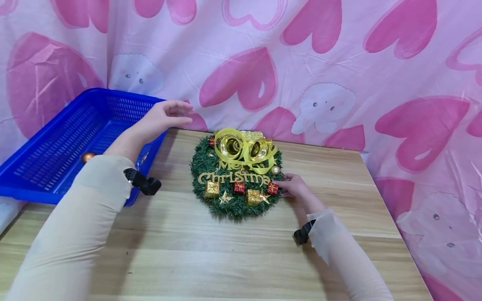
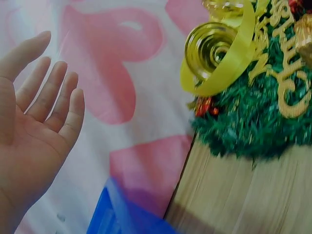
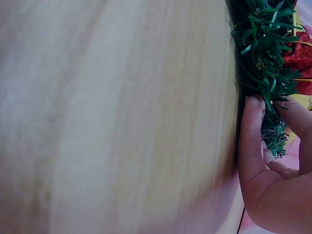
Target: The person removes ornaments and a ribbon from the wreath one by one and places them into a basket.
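Observation:
A green Christmas wreath (image 1: pixel 235 212) lies on the wooden table, with gold "Merry Christmas" lettering across it. Two gold bells (image 1: pixel 231 147) and a yellow ribbon (image 1: pixel 263 169) top it, above small red and gold gift boxes (image 1: pixel 212 189), gold stars and a pale bauble (image 1: pixel 276 170). At the wreath's right edge, my right hand (image 1: pixel 299 190) pinches the greenery between thumb and fingers, as the right wrist view shows. My left hand (image 1: pixel 160 117) is raised near the basket's far right corner, its fingers extended and holding nothing; the left wrist view shows its bare palm (image 2: pixel 34 141).
A blue plastic basket (image 1: pixel 37 196) stands at the left, with a copper-coloured bauble (image 1: pixel 88 157) inside; my left forearm crosses over it. Behind the table (image 1: pixel 211 259) hangs a pink curtain (image 1: pixel 241 37) with hearts. The table's right edge slopes down past my right arm.

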`<action>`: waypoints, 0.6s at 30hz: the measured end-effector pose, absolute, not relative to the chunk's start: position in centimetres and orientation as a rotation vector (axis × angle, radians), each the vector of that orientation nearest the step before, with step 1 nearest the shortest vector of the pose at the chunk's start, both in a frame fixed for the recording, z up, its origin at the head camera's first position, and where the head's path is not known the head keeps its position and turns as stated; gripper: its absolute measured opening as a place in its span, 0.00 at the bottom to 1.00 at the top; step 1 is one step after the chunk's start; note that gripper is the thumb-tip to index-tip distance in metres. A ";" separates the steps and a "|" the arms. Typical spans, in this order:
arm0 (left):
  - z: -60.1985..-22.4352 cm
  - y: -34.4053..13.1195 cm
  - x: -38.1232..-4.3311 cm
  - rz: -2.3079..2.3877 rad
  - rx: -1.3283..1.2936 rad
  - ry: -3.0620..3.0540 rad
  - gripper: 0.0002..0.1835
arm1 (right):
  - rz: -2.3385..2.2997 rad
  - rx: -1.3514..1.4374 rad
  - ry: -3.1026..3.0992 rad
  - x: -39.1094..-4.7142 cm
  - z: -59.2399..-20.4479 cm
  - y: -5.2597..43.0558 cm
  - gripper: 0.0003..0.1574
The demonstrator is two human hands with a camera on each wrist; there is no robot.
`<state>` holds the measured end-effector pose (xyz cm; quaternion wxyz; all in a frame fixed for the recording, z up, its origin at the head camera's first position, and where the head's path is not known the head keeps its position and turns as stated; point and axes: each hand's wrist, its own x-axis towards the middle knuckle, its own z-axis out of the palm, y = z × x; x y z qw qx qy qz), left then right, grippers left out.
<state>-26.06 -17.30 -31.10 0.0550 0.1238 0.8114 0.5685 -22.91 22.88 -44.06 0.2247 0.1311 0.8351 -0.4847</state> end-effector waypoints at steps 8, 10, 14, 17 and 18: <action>-31.0 -14.3 -26.5 1.733 0.480 2.370 0.26 | -1.311 0.367 2.323 -22.9 -44.0 22.6 0.44; -31.0 -13.8 -26.7 1.741 0.493 2.353 0.25 | -1.306 0.366 2.329 -22.9 -44.0 22.5 0.42; -31.2 -12.6 -26.9 1.764 0.503 2.305 0.25 | -1.301 0.376 2.337 -22.9 -43.8 22.5 0.40; -31.4 -11.5 -27.1 1.777 0.515 2.274 0.25 | -1.304 0.384 2.336 -22.8 -43.7 22.4 0.41; -31.5 -11.1 -27.2 1.781 0.525 2.267 0.25 | -1.309 0.380 2.337 -22.8 -43.7 22.5 0.42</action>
